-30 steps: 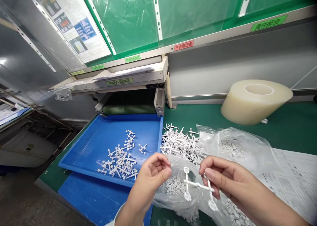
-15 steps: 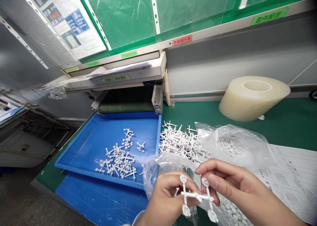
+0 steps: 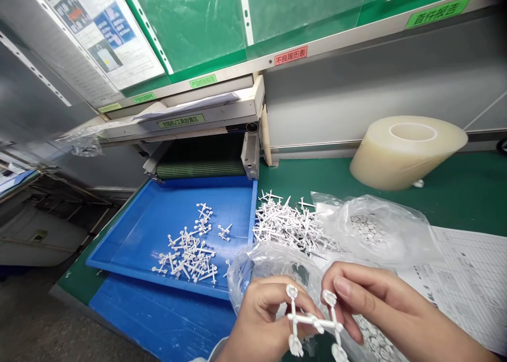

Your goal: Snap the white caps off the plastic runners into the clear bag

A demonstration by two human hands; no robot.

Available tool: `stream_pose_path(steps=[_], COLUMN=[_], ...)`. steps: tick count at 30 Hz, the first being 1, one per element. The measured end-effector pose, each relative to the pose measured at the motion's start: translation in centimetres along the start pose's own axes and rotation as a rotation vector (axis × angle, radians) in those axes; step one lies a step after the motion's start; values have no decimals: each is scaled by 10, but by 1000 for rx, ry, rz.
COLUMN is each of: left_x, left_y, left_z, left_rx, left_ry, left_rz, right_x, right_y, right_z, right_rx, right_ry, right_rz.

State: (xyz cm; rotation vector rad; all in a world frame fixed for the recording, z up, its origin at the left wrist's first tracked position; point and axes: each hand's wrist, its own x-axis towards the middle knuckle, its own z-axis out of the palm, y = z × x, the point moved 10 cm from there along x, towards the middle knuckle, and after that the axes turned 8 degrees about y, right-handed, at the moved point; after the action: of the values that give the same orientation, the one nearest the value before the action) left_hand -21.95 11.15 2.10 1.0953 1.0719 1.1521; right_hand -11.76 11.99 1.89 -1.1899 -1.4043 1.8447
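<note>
My left hand [image 3: 263, 314] is closed around a white plastic sprue [image 3: 304, 318], an H-shaped frame with small round pieces at its arm ends. The frame faces me, and its lower right end runs close to the picture's bottom edge. My right hand [image 3: 366, 296] has its thumb and bent fingers at the upper right round piece [image 3: 329, 297], closed on that corner. Below and behind both hands lies an open clear plastic bag [image 3: 273, 251]. Small round pieces [image 3: 374, 335] show through the plastic under my right hand.
A blue tray [image 3: 130, 240] holds several sprues [image 3: 190, 253]. Right of it lies a heap of bare white sprues [image 3: 289, 222]. Beyond stand a second clear bag [image 3: 407, 230], a large tape roll [image 3: 380, 156] and printed sheets [image 3: 467, 277]. A conveyor end [image 3: 202, 164] overhangs the tray's back.
My right hand has shifted slightly right, and its index finger is more bent. The sprue's right side has dipped a little. My left hand keeps its hold.
</note>
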Motion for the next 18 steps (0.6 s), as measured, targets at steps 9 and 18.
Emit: stream_pose_path(steps=[9, 18], left_x=[-4, -7], left_y=[12, 13], left_z=[4, -6], left_rx=[102, 162], left_ry=[-84, 12], left_rz=[121, 216], right_x=[-4, -4], right_y=[8, 16], right_z=[10, 4], right_rx=[198, 241], right_ry=[-44, 75], right_rz=[123, 83])
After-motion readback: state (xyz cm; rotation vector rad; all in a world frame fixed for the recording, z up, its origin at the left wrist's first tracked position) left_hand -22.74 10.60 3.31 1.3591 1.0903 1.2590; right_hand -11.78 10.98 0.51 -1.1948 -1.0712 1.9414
